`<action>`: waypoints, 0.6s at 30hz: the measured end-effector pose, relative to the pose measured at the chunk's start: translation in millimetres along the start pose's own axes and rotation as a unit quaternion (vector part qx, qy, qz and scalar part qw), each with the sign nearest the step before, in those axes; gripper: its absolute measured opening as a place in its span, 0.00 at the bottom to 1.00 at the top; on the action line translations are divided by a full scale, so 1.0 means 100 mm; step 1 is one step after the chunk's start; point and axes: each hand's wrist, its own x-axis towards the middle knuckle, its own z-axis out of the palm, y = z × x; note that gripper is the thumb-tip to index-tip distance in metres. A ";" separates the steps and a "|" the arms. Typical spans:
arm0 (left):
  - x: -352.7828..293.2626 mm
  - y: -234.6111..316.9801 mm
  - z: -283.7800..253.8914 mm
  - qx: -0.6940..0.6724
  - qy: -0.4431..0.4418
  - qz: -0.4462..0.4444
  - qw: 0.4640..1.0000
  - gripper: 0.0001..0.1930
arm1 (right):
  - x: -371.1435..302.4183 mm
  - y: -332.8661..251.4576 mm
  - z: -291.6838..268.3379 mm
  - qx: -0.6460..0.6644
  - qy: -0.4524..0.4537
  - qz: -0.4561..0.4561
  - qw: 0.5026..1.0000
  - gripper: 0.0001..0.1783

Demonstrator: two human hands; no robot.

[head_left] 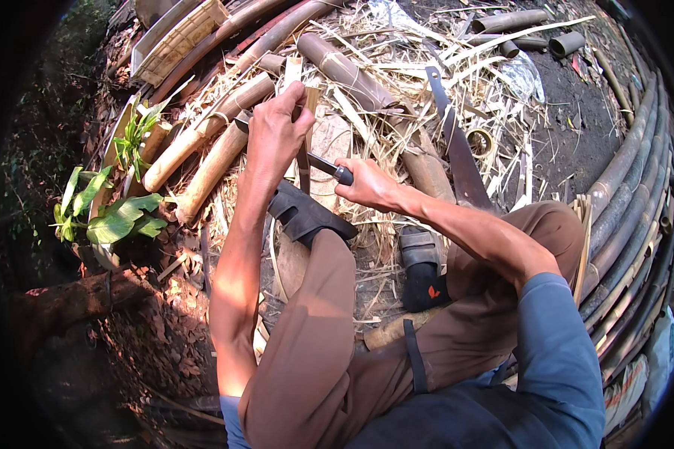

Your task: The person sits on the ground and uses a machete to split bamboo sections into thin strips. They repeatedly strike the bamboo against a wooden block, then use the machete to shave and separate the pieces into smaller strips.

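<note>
My left hand (277, 127) is closed around an upright bamboo strip (313, 99), whose pale end shows above the fingers. Its darker lower part comes out below the hand, above my left sandal (307, 213). My right hand (371, 185) grips the black handle of a knife (342, 175). The blade runs leftward from the handle and passes behind my left hand, with a dark tip showing on the far side. Whether the edge is cutting into the strip is hidden by the left hand.
A long dark saw blade (457, 142) lies to the right of my hands. Pale shavings (494, 97) cover the ground, with bamboo lengths (344, 71) among them. Long poles (629, 187) stack along the right. A green plant (120, 213) and yellowish crate (183, 45) are left.
</note>
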 end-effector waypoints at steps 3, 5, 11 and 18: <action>-0.05 0.06 -0.07 0.006 0.004 -0.019 1.000 0.07 | 0.04 0.05 0.06 -0.011 0.019 -0.034 0.999 0.15; -0.09 0.07 -0.13 0.010 0.006 -0.036 0.999 0.06 | 0.03 0.00 0.07 -0.020 -0.009 -0.037 0.999 0.12; -0.21 0.04 -0.19 -0.035 0.034 -0.038 0.998 0.05 | 0.05 -0.63 -0.26 0.119 -0.114 0.109 0.980 0.13; -0.22 0.08 -0.16 0.049 0.064 0.004 0.997 0.06 | 0.05 -0.36 -0.16 0.104 -0.194 0.138 0.966 0.10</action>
